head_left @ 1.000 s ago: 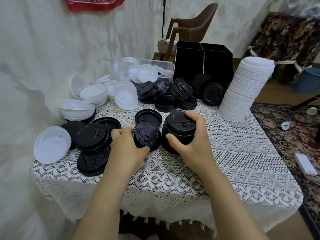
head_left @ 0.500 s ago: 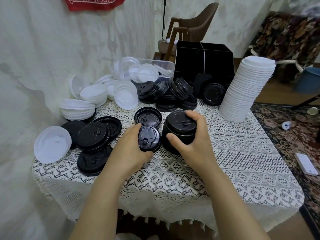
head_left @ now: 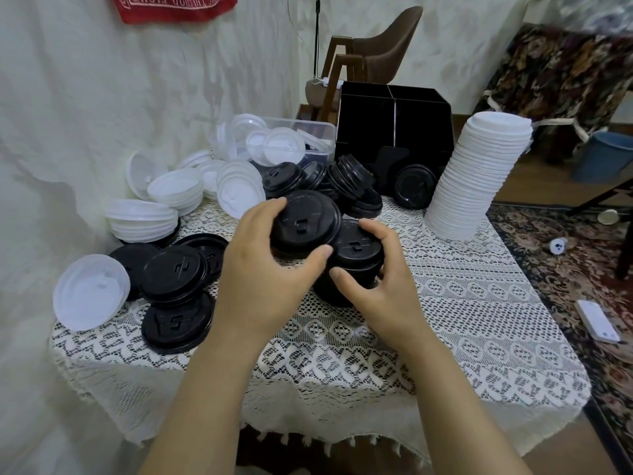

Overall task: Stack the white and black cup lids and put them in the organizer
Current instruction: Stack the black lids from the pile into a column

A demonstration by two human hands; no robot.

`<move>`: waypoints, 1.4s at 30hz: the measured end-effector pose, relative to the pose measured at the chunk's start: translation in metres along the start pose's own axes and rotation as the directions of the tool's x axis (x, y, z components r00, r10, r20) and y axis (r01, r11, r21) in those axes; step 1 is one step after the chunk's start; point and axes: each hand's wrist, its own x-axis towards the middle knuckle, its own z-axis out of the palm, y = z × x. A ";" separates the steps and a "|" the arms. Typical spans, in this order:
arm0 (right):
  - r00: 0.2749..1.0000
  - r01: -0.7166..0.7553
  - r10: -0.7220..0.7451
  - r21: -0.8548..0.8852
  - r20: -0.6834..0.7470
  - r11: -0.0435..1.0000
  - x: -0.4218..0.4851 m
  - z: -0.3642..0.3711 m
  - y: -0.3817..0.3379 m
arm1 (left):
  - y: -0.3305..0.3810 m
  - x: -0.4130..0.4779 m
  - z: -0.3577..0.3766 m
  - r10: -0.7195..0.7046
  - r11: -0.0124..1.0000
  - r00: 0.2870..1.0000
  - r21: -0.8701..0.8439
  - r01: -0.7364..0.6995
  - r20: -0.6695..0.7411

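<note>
The left hand (head_left: 263, 272) gripped a black lid (head_left: 303, 221) by its rim, thumb on the near edge and fingers curled over the far edge; the right hand (head_left: 383, 293) was wrapped round the black stack (head_left: 356, 255), thumb on its near side and fingers over its right flank, holding it on the lace-covered table (head_left: 462, 320). What the coming move hinged on was how that lid sat against the top of the stack; it hung up and to the left of the stack's crown, its right edge overlapping the stack's left edge in this view (whether the two were touching could not be told). The stack's axis stood close to upright; the lid was tilted, its top face turned toward the camera, so it was not yet square with the lid below. By my reading the left hand, carrying the piece, had only a short way to go, rightward and down, levelling the lid so that its rim would seat; the right hand's part was to steady. The organizer (head_left: 394, 121) stood at the far edge, beyond both hands and well apart from them, with the white stack (head_left: 479, 180) just to its right; loose black lids (head_left: 174, 272) lay near the left wrist.
</note>
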 end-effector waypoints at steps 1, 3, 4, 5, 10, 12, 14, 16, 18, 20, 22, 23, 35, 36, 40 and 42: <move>1.000 -0.002 0.002 0.010 -0.003 1.000 0.000 0.000 0.000 | 0.005 0.000 0.003 0.022 1.000 1.000 0.019 -0.022 0.015; 1.000 -0.005 0.006 0.027 -0.007 1.000 0.001 -0.001 0.000 | 0.011 -0.001 0.011 0.053 0.997 0.997 0.057 -0.056 0.053; 1.000 -0.009 0.010 0.033 -0.008 0.999 0.001 -0.001 0.001 | 0.013 -0.001 0.015 0.063 0.995 0.995 0.069 -0.068 0.071; 1.000 -0.013 0.014 0.039 -0.010 0.999 0.002 -0.001 0.001 | 0.014 -0.001 0.019 0.072 0.994 0.993 0.079 -0.079 0.091; 1.000 -0.020 0.021 0.052 -0.005 0.998 0.003 -0.002 0.002 | 0.018 -0.003 0.034 0.065 0.987 0.986 0.136 -0.086 0.152; 1.000 -0.020 0.021 0.057 -0.003 0.998 0.003 -0.003 0.002 | 0.018 -0.003 0.037 0.052 0.990 0.986 0.123 -0.072 0.161; 1.000 -0.019 0.019 0.063 -0.001 0.998 0.003 -0.003 0.003 | 0.018 -0.002 0.039 0.039 0.993 0.984 0.101 -0.057 0.177; 1.000 -0.017 0.017 0.072 -0.001 0.997 0.003 -0.003 0.003 | 0.017 -0.002 0.040 0.030 0.995 0.981 0.082 -0.047 0.192; 1.000 -0.014 0.015 0.083 -0.004 0.996 0.003 -0.003 0.001 | 0.016 -0.001 0.041 0.026 0.996 0.978 0.079 -0.043 0.209; 1.000 -0.016 0.016 0.082 -0.006 0.996 0.003 -0.003 0.001 | 0.016 -0.001 0.042 0.015 0.996 0.974 0.077 -0.033 0.226; 1.000 -0.030 0.031 0.090 -0.007 0.996 0.003 -0.003 0.000 | 0.015 -0.001 0.042 0.008 0.997 0.972 0.072 -0.026 0.234; 0.999 -0.041 0.042 0.097 -0.008 0.994 0.003 -0.004 0.000 | 0.015 -0.001 0.042 0.005 0.997 0.971 0.068 -0.021 0.237; 0.998 -0.065 0.064 0.039 0.030 0.997 0.001 -0.004 0.003 | 0.013 -0.004 0.047 -0.022 0.999 0.962 0.033 0.013 0.272; 0.998 -0.057 0.056 0.020 0.027 0.998 0.002 -0.002 0.001 | 0.013 -0.004 0.047 -0.016 0.999 0.963 0.036 0.007 0.269; 0.999 -0.028 0.028 -0.016 -0.027 0.999 0.007 0.003 -0.004 | 0.012 -0.003 0.048 -0.022 0.999 0.963 0.029 0.014 0.269; 0.998 -0.019 0.016 -0.046 -0.055 0.999 0.008 0.005 -0.004 | 0.011 -0.003 0.048 -0.009 0.999 0.966 0.035 0.000 0.257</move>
